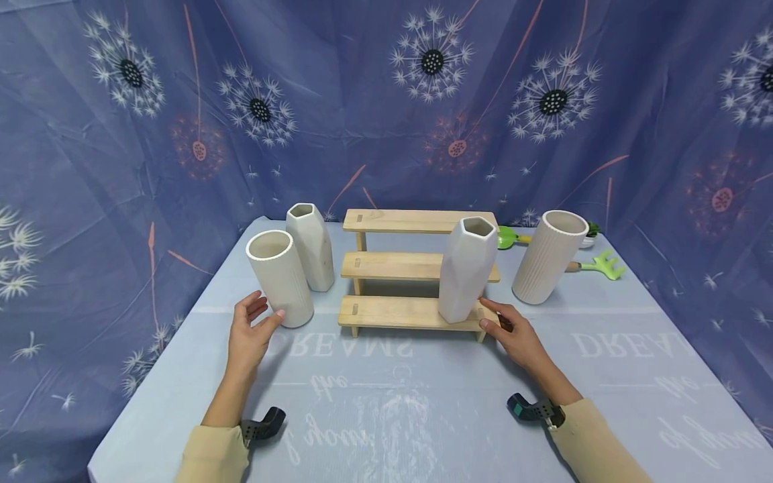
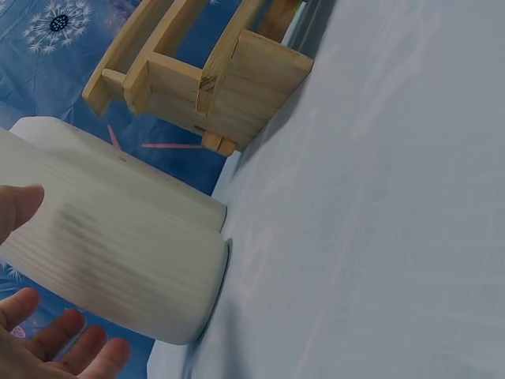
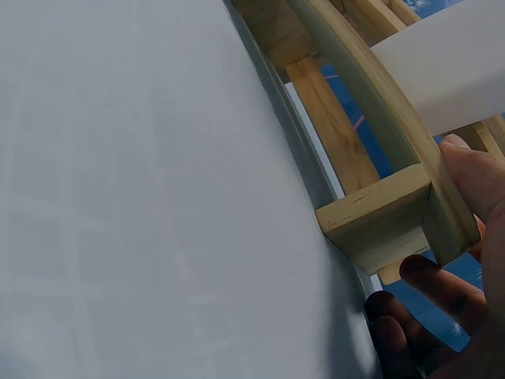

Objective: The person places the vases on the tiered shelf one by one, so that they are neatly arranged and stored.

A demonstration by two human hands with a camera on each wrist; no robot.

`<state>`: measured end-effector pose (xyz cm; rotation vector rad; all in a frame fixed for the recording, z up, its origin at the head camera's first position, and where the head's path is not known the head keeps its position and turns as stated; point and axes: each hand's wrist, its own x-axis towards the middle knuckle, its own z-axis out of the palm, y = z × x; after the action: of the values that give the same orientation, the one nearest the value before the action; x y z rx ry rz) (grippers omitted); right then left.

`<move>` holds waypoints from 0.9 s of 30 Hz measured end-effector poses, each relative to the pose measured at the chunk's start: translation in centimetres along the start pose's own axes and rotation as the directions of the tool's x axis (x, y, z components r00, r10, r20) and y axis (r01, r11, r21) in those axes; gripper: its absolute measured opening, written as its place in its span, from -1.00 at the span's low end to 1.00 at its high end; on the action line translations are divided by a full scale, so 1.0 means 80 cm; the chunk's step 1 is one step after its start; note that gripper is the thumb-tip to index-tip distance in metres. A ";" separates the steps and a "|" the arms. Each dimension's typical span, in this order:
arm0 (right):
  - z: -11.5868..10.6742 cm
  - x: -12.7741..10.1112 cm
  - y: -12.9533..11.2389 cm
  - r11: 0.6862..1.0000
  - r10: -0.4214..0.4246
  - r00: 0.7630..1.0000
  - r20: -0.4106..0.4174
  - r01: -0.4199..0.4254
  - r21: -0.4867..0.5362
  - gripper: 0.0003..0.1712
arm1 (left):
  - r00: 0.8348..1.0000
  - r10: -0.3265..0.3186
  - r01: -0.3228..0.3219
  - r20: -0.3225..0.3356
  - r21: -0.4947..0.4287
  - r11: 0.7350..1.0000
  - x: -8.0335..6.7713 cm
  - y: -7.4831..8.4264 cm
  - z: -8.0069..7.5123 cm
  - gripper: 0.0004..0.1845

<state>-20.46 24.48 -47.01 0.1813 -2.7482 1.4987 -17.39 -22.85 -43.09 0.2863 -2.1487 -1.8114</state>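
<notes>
A tall ribbed white vase [image 1: 280,278] stands at the left, and my left hand [image 1: 249,332] is beside its lower part. That hand's fingers are spread and loosely bent, with the thumb [image 2: 20,207] overlapping the vase in the left wrist view. At the right end of a three-tier wooden stand [image 1: 392,310], my right hand [image 1: 513,335] holds the lowest board, thumb [image 3: 473,170] at its upper side and a finger below. A faceted white vase [image 1: 465,268] stands upright on that lowest board, close to the right thumb.
Another faceted vase [image 1: 312,248] stands behind the left ribbed one. Right of the stand is a second ribbed vase [image 1: 549,258]. Behind it lie a green hand rake [image 1: 606,265], a green trowel [image 1: 506,237] and a small potted plant [image 1: 590,235]. A patterned curtain [image 1: 362,100] hangs behind the table.
</notes>
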 end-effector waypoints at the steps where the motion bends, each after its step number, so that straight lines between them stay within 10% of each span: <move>1: 0.000 0.000 0.000 1.000 -0.002 1.000 0.001 0.002 0.002 -0.31 | 1.000 0.002 -0.002 0.008 -0.005 1.000 0.001 0.000 0.000 -0.30; 27: -0.001 0.000 -0.001 1.000 -0.027 1.000 0.011 0.027 0.017 -0.34 | 0.997 0.037 -0.041 0.073 0.058 0.998 0.032 0.002 0.018 -0.09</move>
<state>-20.42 24.49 -46.87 0.2261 -2.7309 1.5192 -20.25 -22.42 -42.84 0.1941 -2.2438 -1.7651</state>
